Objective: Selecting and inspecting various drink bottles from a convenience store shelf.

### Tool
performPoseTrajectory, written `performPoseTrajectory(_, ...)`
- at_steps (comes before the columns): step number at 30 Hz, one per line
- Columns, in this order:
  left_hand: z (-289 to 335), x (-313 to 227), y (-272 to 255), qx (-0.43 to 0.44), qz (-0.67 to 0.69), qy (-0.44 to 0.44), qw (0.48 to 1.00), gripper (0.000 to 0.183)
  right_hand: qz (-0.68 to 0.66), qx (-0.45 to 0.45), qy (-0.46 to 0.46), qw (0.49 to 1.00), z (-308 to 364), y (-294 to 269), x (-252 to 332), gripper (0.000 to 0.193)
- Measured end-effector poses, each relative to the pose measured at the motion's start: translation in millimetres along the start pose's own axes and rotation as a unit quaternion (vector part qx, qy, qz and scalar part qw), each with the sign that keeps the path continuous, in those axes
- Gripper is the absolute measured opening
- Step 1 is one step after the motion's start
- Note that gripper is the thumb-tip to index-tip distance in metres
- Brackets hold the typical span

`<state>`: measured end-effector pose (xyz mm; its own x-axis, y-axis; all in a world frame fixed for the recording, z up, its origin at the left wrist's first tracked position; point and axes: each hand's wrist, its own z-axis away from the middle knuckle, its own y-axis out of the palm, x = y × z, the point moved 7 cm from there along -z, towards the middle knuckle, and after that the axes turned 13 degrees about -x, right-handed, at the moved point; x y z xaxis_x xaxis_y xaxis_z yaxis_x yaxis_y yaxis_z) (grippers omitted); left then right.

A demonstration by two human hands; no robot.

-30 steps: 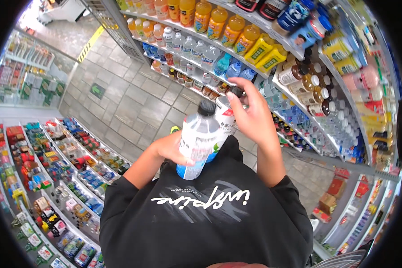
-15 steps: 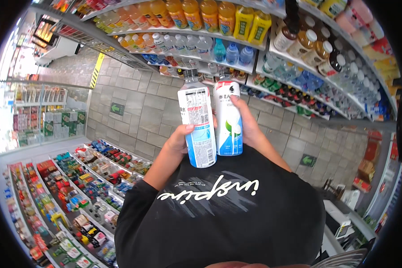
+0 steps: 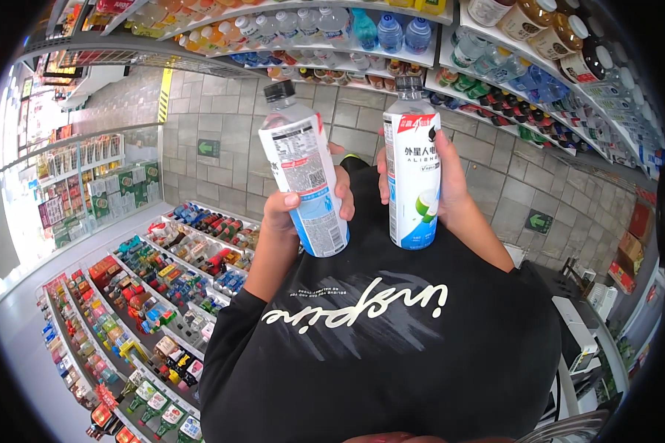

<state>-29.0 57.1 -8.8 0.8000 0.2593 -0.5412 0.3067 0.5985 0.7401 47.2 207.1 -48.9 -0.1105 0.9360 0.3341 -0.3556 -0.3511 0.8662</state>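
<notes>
Gripping left bottle [image 3: 308,171] in left hand [image 3: 277,215], right bottle [image 3: 412,181] in right hand [image 3: 453,181]; spaced wider than before, so handled separately.

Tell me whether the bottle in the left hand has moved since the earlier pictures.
Yes: the bottle in the left hand has shifted left, nearer in view to the left green floor arrow, opening a wider gap from the other bottle.
</notes>
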Motion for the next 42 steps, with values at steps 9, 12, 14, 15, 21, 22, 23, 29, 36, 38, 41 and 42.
performPoseTrajectory(9,6,25,14,0.053,-0.001,-0.097,0.994,0.092,0.085,-0.009,0.035,0.996,1,3,-4,0.088)
performPoseTrajectory(12,8,26,15,0.03,-0.029,-0.096,0.994,0.089,0.091,-0.001,0.035,0.995,-1,4,-3,0.085)
performPoseTrajectory(14,9,26,17,0.017,-0.03,-0.1,0.994,0.092,0.116,0.017,0.031,0.993,-2,6,-3,0.082)
performPoseTrajectory(15,9,25,18,0.012,-0.021,-0.097,0.995,0.096,0.115,0.018,0.034,0.993,-2,6,-3,0.082)
performPoseTrajectory(21,9,28,15,-0.008,-0.054,-0.091,0.994,0.106,0.066,0.022,0.043,0.997,-2,7,-5,0.067)
performPoseTrajectory(22,9,28,14,-0.006,-0.041,-0.095,0.995,0.107,0.094,0.02,0.049,0.994,-1,6,-6,0.077)
performPoseTrajectory(23,9,30,12,-0.01,-0.058,-0.098,0.993,0.107,0.122,0.019,0.053,0.991,-1,6,-6,0.087)
performPoseTrajectory(29,7,33,15,0.025,-0.019,-0.076,0.997,0.112,0.142,-0.008,0.03,0.989,4,4,3,0.085)
performPoseTrajectory(36,4,29,19,0.012,-0.037,-0.049,0.998,0.116,0.085,0.059,0.024,0.994,9,7,5,0.068)
performPoseTrajectory(38,3,27,21,0.002,-0.041,-0.06,0.997,0.113,0.084,0.051,0.019,0.995,10,5,4,0.069)
performPoseTrajectory(41,3,21,18,-0.047,-0.068,-0.072,0.994,0.102,0.076,0.049,0.02,0.996,12,2,1,0.07)
performPoseTrajectory(42,5,19,15,-0.085,-0.08,-0.072,0.991,0.098,0.069,0.052,0.021,0.996,12,2,0,0.071)
